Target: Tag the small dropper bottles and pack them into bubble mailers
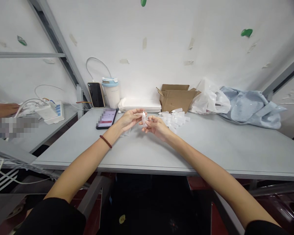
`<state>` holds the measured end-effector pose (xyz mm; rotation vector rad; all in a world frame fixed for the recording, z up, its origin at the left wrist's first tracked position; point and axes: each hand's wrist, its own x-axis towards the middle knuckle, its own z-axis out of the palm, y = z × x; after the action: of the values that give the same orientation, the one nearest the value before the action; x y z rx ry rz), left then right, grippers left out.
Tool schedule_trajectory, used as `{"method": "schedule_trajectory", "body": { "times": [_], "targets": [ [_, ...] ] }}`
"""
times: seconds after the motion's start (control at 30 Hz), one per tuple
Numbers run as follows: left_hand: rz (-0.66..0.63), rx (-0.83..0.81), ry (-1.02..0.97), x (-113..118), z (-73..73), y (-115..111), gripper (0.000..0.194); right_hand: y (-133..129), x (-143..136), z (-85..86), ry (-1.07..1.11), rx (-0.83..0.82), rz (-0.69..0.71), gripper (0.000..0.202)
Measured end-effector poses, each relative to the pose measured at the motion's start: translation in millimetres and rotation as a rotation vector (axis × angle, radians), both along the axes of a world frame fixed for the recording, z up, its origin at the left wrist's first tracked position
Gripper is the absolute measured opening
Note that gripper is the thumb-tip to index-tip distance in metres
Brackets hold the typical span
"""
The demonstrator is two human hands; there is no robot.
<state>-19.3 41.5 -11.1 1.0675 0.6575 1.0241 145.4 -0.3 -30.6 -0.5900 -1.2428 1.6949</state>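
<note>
Over the middle of the grey table, a small clear squeeze bottle [144,120] stands upright between my hands, with a white top and a thin pointed tip. My right hand [156,127] has its fingers closed around the bottle's body. Beside the white top, the fingers of my left hand [131,120] are pinched together against it. Below my left hand lie a few clear plastic pieces [126,133], partly hidden. Just past my right hand is a loose pile of similar small bottles [175,119].
Behind the hands are a white stack [139,105], an open cardboard box [175,101], a white plastic bag [209,98] and a light blue bag [252,106]. To the left stand a cup [111,93] and two phones [96,94]. Another person's hand [5,110] shows far left.
</note>
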Motion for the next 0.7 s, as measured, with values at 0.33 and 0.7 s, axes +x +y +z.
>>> {"method": "schedule_trajectory", "body": {
  "times": [0.33,0.7],
  "targets": [
    [-0.102,0.068,0.037,-2.3,3.2,-2.7,0.021,-0.7,1.1,2.4,-0.059,0.062,0.012,0.04],
    [-0.092,0.072,0.038,-4.9,4.4,-1.8,0.024,-1.4,2.3,1.7,-0.028,0.066,0.038,0.037]
  ]
}}
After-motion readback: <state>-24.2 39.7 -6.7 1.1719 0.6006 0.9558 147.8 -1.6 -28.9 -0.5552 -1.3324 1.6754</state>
